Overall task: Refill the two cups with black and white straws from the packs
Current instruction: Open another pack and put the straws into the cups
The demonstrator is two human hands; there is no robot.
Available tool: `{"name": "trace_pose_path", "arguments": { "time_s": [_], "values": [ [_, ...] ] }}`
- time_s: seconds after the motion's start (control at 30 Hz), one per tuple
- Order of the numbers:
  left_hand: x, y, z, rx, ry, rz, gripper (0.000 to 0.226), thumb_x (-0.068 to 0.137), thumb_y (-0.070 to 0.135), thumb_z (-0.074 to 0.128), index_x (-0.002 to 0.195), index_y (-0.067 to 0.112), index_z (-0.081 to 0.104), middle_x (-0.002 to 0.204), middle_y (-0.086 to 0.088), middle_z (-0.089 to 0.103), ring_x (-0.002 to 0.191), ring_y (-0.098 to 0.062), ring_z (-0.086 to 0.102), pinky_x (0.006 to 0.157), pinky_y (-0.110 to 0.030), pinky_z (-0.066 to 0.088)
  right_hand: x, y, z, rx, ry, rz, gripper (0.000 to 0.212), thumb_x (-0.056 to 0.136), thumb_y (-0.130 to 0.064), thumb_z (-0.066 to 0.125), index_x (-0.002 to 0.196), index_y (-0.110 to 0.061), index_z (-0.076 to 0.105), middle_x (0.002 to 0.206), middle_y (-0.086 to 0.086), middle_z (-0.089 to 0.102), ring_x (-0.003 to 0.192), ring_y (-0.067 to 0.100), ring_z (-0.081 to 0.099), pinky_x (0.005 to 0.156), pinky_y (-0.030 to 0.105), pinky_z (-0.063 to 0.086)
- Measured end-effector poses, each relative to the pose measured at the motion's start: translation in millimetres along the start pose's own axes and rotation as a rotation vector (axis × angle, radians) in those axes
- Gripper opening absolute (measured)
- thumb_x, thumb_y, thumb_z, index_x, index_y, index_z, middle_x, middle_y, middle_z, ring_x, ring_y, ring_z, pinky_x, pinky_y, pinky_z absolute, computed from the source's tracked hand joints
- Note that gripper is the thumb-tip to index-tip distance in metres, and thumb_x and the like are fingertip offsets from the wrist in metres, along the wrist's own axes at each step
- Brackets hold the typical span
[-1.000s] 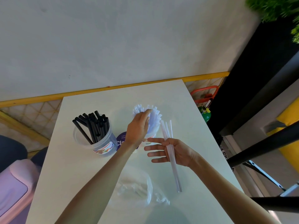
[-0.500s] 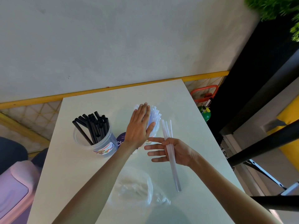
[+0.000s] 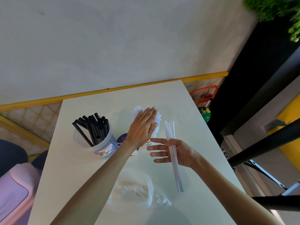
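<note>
Two cups on bench (image 3: 203, 159), black-straw cup (image 3: 100, 147) beside fingers, white-straw cup (image 3: 153, 134) under left hand (image 3: 142, 127), fingers released, flatter and farther forward than before, right hand (image 3: 177, 153) grasping three loose white straws (image 3: 176, 174), unchanged.

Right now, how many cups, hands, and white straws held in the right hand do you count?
cups: 2, the black-straw cup and the white-straw cup
hands: 2, the left hand and the right hand
held white straws: 3
total: 7
</note>
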State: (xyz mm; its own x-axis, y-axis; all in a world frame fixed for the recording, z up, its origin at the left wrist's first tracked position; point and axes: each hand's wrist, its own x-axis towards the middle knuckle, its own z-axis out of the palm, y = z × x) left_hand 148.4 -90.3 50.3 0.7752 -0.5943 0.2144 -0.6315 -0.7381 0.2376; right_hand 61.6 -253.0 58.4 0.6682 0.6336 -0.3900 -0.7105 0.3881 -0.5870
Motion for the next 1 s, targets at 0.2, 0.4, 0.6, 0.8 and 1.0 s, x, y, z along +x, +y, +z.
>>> {"name": "trace_pose_path", "arguments": {
  "time_s": [0.2, 0.4, 0.6, 0.8, 1.0],
  "values": [
    [-4, 1, -13, -0.108, 0.187, -0.04, 0.062, 0.1, 0.041, 0.008, 0.139, 0.002, 0.037, 0.143, -0.011, 0.042, 0.136, -0.025, 0.033, 0.114, -0.028, 0.009, 6, -2, 5, -0.015, -0.017, 0.008, 0.05, 0.077, -0.016, 0.038, 0.125, -0.011, 0.054, 0.114, 0.011, 0.068, 0.096, 0.024, 0.069, 0.08, 0.036, 0.057],
    [-15, 29, -47, -0.87, 0.402, -0.442, 0.027, 0.094, 0.025, 0.047, 0.117, 0.017, 0.057, 0.099, 0.005, 0.067, 0.086, -0.006, 0.065, 0.086, -0.032, 0.053, 14, -8, 22, -0.164, -0.006, 0.008, 0.044, 0.082, -0.01, 0.035, 0.115, -0.023, 0.061, 0.065, -0.005, 0.056, 0.044, 0.004, 0.042, 0.044, 0.014, 0.04],
    [-40, 35, -59, -1.114, -0.103, -0.58, 0.03, 0.086, 0.036, 0.063, 0.084, 0.006, 0.061, 0.082, -0.012, 0.064, 0.075, -0.015, 0.059, 0.073, -0.029, 0.048, 28, -12, 47, -0.327, 0.014, 0.08, 0.033, 0.083, -0.011, 0.037, 0.054, -0.024, 0.047, 0.045, -0.012, 0.03, 0.033, 0.0, 0.023, 0.034, 0.011, 0.018],
    [-48, 36, -69, -1.116, -0.195, -0.565, 0.026, 0.098, 0.021, 0.045, 0.084, 0.018, 0.067, 0.085, 0.001, 0.071, 0.07, -0.007, 0.062, 0.07, -0.021, 0.048, 33, -9, 59, -0.416, 0.073, 0.114, 0.046, 0.087, -0.004, 0.036, 0.047, -0.026, 0.044, 0.045, -0.011, 0.026, 0.035, 0.001, 0.023, 0.036, 0.012, 0.017],
    [-38, 27, -87, -1.348, 0.02, -0.655, 0.019, 0.101, 0.019, 0.035, 0.094, 0.009, 0.05, 0.095, -0.012, 0.07, 0.089, -0.024, 0.069, 0.079, -0.036, 0.055, 33, -2, 51, -0.407, 0.14, 0.135, 0.009, 0.076, -0.013, 0.047, 0.075, -0.022, 0.046, 0.045, -0.013, 0.026, 0.034, 0.0, 0.02, 0.033, 0.012, 0.016]
  ]
}}
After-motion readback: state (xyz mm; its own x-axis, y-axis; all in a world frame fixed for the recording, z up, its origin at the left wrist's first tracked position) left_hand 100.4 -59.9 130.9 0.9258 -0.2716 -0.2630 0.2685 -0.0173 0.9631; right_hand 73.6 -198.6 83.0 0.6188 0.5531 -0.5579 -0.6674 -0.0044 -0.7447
